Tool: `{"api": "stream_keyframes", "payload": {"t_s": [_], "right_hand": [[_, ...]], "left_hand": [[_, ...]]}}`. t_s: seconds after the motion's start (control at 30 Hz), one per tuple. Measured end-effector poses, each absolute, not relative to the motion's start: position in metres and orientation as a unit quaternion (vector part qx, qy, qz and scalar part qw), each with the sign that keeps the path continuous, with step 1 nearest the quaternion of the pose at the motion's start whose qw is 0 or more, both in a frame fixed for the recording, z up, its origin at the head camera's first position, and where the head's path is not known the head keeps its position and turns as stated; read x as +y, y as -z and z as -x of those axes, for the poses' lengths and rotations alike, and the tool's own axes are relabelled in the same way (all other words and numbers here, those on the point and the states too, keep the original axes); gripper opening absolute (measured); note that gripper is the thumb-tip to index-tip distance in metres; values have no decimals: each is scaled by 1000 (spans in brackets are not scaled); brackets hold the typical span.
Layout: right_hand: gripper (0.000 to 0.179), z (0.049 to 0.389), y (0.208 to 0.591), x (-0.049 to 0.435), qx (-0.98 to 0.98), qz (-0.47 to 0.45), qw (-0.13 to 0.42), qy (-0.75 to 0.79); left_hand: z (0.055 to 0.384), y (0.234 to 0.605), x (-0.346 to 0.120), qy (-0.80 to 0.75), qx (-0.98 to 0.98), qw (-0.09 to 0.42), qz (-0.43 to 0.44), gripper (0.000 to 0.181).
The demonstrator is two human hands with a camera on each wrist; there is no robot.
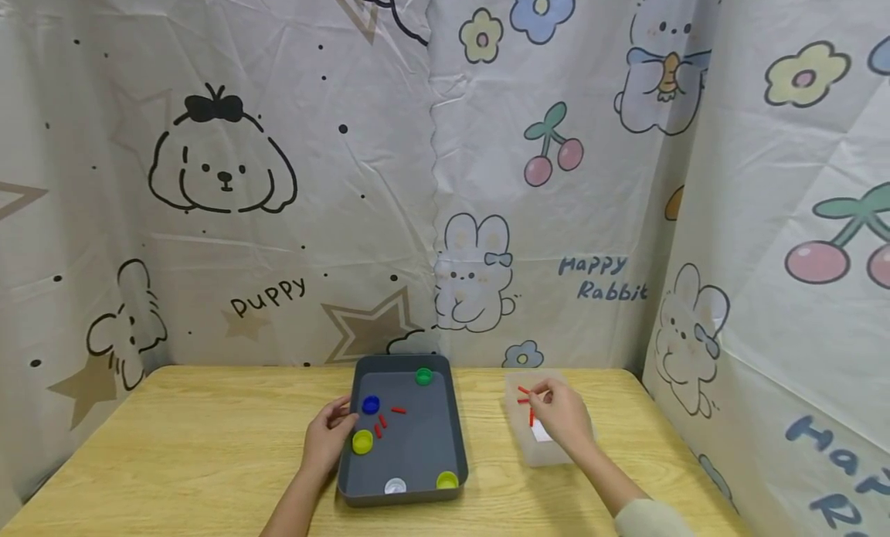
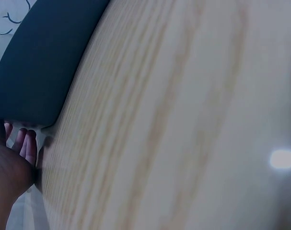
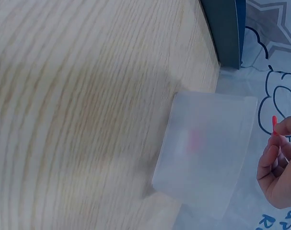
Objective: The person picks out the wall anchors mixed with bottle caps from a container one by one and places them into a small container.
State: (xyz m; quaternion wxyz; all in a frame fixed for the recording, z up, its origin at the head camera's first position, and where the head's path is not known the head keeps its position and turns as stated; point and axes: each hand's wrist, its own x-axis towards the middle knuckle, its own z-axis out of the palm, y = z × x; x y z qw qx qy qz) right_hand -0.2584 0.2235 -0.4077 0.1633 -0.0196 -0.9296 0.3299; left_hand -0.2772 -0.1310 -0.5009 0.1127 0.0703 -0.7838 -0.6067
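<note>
My right hand (image 1: 559,415) pinches a small red stick (image 3: 274,124) between thumb and fingertips, above a translucent plastic box (image 1: 531,453). More red sticks (image 1: 531,418) show near those fingers in the head view; the hand partly hides the box. My left hand (image 1: 327,438) holds the left wall of a dark grey tray (image 1: 417,467), thumb at the rim and fingers outside. Loose in the tray are red sticks (image 1: 399,410), near a blue cap (image 1: 371,405) and a yellow cap (image 1: 362,442).
The tray also has a green cap (image 1: 424,376) at its far end. A clear cap (image 1: 395,486) and another yellow cap (image 1: 447,480) stand at its near end. Tray and box rest on a wood-grain table (image 1: 229,436), with a printed curtain (image 1: 334,212) behind.
</note>
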Motion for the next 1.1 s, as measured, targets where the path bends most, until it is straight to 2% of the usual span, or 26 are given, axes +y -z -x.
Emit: {"api": "stream_keyframes", "payload": {"t_s": [0.43, 1.1], "right_hand": [[19, 254, 417, 251, -935, 49, 144, -321], [23, 269, 417, 271, -925, 81, 161, -336]], "left_hand": [[276, 498, -132, 603, -786, 117, -71, 41], [275, 499, -129, 599, -789, 119, -70, 41]]}}
